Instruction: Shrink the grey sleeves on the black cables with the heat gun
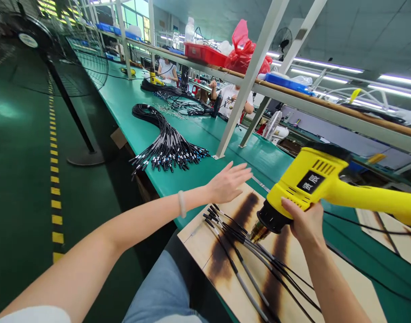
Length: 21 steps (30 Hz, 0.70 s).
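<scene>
Yellow heat gun (313, 188) gripped in my right hand (304, 222), brass nozzle (259, 232) aimed at black sleeved cables (245, 246) on a scorched wooden board (195, 237) | left hand (227, 183) open wide, beside the board's far corner | step: seemingly heating cables | next: needs steady aim along them
</scene>
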Available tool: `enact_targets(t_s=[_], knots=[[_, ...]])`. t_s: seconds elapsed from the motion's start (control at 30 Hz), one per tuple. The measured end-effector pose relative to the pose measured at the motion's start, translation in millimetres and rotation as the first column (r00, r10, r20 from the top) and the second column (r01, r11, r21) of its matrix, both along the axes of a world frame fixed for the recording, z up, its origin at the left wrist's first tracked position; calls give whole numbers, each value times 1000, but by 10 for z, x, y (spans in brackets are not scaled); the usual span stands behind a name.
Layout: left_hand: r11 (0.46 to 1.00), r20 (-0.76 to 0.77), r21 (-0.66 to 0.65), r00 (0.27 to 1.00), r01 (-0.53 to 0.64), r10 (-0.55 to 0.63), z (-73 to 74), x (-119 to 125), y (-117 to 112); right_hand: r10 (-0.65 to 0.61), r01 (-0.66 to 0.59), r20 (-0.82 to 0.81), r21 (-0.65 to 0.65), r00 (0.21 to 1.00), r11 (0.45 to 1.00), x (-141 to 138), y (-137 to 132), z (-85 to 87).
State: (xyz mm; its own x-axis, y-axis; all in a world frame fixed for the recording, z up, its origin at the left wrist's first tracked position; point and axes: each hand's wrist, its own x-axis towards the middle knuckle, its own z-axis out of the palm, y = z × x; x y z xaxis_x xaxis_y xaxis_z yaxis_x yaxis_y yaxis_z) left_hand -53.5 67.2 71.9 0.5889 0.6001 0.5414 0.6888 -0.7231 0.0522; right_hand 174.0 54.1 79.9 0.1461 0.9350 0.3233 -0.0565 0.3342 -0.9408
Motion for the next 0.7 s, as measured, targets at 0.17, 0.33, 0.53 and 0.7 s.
enact_targets(t_s=[0.17,0.33,0.53,0.7], knots=[[935,-74,-354,995,38,-69,-689,-287,-437,-192,170,85,213,978,962,-85,-51,-199],[900,-49,-435,998,9,-34,-853,-295,-646,-213,175,176,211,961,962,-154,-18,-466],[893,-22,-449,1000,9,-22,-902,-292,-663,-238,197,266,174,934,965,-139,-8,-575],[896,4,-443,1000,7,-5,-933,-306,-688,-158,139,245,92,957,986,-174,-72,-526]])
